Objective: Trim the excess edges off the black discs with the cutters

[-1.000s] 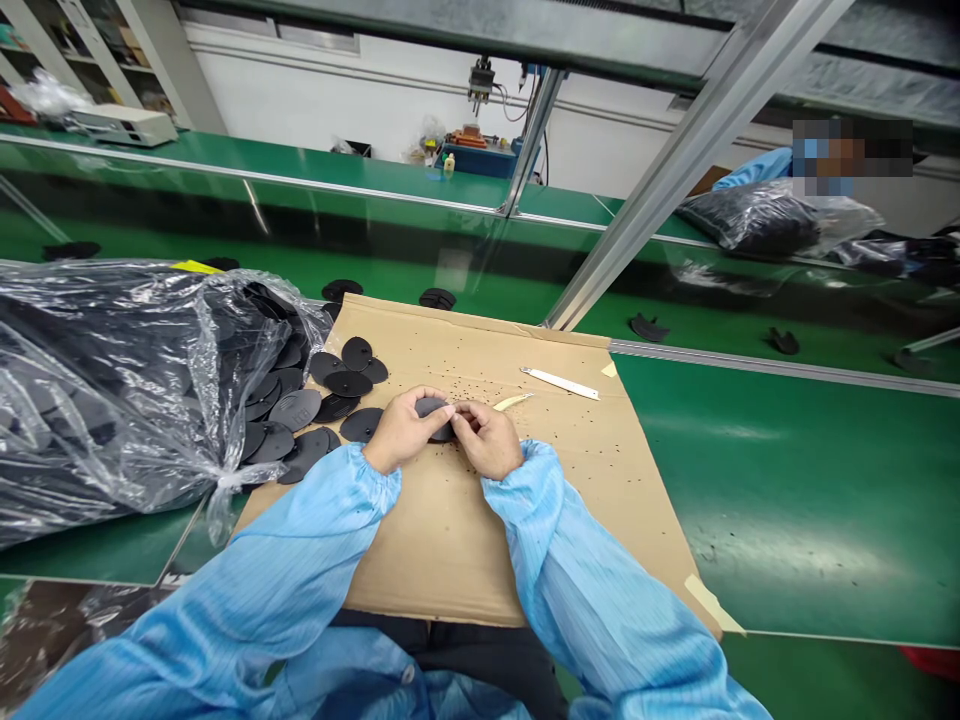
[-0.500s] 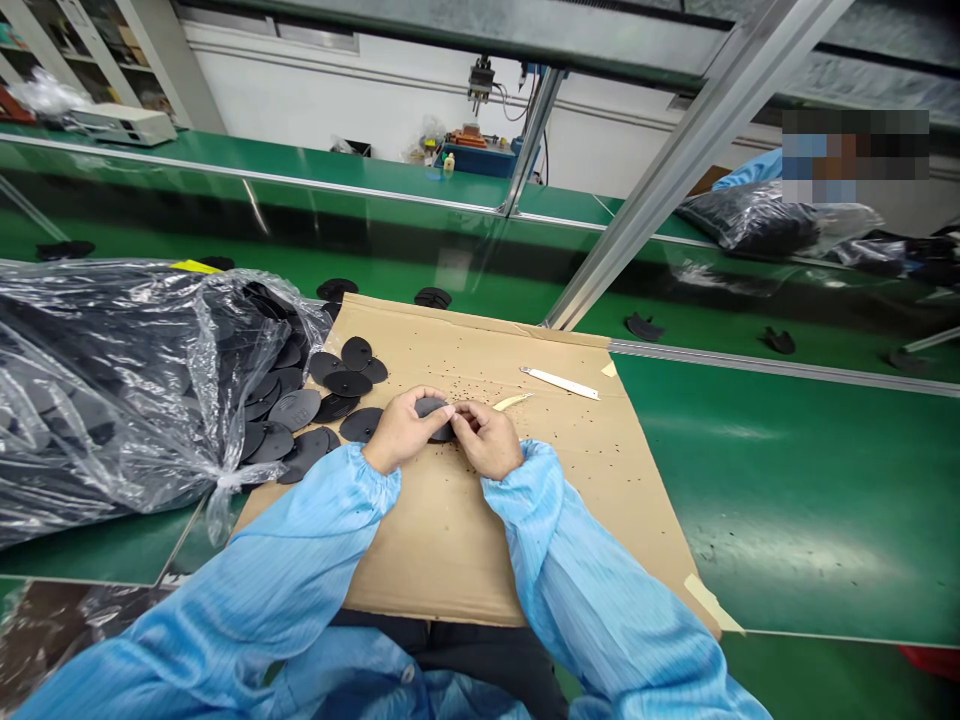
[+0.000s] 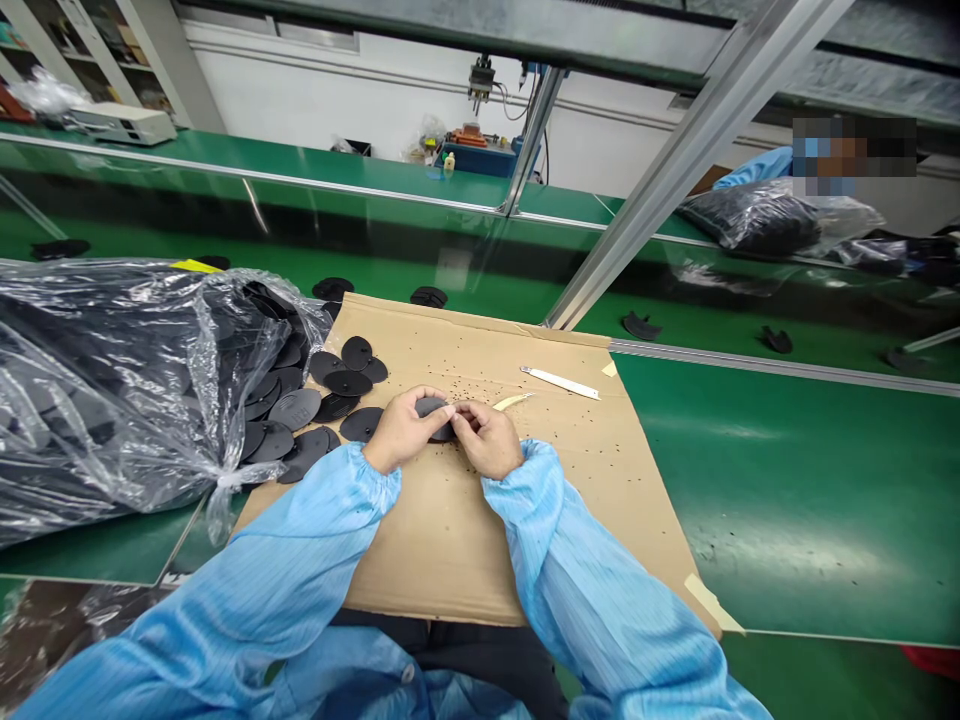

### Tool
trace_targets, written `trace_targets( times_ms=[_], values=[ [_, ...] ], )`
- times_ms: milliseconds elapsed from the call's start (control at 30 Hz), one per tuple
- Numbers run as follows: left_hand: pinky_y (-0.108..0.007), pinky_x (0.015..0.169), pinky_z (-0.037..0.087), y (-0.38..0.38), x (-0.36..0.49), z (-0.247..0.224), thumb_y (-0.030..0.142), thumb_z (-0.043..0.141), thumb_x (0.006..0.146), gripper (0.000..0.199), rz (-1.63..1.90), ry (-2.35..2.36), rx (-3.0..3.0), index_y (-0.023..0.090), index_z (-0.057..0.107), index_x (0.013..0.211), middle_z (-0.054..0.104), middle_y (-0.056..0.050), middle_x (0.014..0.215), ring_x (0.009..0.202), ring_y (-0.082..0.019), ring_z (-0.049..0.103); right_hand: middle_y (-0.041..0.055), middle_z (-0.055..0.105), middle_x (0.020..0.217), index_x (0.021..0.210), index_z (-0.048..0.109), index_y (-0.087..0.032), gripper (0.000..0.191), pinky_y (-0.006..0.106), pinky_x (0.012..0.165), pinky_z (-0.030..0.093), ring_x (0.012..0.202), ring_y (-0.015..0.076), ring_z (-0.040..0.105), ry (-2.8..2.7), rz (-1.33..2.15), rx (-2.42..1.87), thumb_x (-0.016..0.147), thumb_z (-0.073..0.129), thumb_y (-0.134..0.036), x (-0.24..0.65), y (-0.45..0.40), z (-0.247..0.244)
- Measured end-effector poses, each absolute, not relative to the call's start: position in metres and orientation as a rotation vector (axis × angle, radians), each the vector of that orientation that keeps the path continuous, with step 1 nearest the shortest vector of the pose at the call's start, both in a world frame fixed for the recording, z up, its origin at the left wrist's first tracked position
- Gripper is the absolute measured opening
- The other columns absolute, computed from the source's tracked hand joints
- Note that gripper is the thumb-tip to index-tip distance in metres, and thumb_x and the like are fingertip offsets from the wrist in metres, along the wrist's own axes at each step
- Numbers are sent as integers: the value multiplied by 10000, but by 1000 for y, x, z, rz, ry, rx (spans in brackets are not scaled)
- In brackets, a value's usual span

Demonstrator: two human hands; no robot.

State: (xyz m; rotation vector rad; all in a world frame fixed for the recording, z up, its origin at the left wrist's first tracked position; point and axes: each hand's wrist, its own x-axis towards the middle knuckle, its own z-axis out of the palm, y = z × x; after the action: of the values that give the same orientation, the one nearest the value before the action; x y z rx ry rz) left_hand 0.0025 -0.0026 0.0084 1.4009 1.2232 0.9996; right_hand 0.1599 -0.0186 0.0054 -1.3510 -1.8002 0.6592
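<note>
My left hand (image 3: 405,430) holds a black oval plastic disc (image 3: 431,407) between thumb and fingers, above a cardboard sheet (image 3: 435,560). The fingers of my right hand (image 3: 487,440) are pinched together at the disc's right edge; the fingertips partly hide that edge. Just beyond the right hand lies a pale yellow curved tool (image 3: 513,402) with a thin tip. Farther off on the cardboard is a white flat-handled tool (image 3: 561,382). Small black specks are scattered around both. To the left, several similar black discs (image 3: 348,383) lie loosely piled.
A large clear plastic bag (image 3: 112,400) full of black discs fills the left side. Beyond the cardboard runs a green belt carrying black parts (image 3: 641,326). A slanted metal post (image 3: 675,170) rises behind the cardboard. Another person's blue sleeve (image 3: 757,168) shows at the far right.
The black parts on the green belt have shifted slightly to the left. Both hands and the disc look the same as before.
</note>
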Motion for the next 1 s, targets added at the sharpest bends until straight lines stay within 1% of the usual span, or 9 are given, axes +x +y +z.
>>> trace_targets(
  times_ms=[600,867,1000],
  values=[
    [-252,665,484,-2,2,7,407,684,714,346,1006,1209,1400,158,637,950,676,-52,871,766,-168,614,19,674,716,892,674,-183,172,253,600,461,621,143,594,-1811,659,-1356,851,527,-261,160,-19,6],
    [-253,664,486,-2,2,8,405,686,715,340,1003,1229,1416,160,642,948,684,-48,863,764,-171,621,19,671,712,886,673,-191,170,254,598,460,622,146,593,-1824,642,-1353,852,524,-266,161,-18,4],
    [-255,683,487,-2,2,9,387,684,718,327,997,1234,1416,158,642,947,687,-50,876,781,-174,626,23,678,736,893,671,-186,167,256,615,461,655,151,606,-1818,644,-1344,848,525,-254,161,-18,5]
  ],
)
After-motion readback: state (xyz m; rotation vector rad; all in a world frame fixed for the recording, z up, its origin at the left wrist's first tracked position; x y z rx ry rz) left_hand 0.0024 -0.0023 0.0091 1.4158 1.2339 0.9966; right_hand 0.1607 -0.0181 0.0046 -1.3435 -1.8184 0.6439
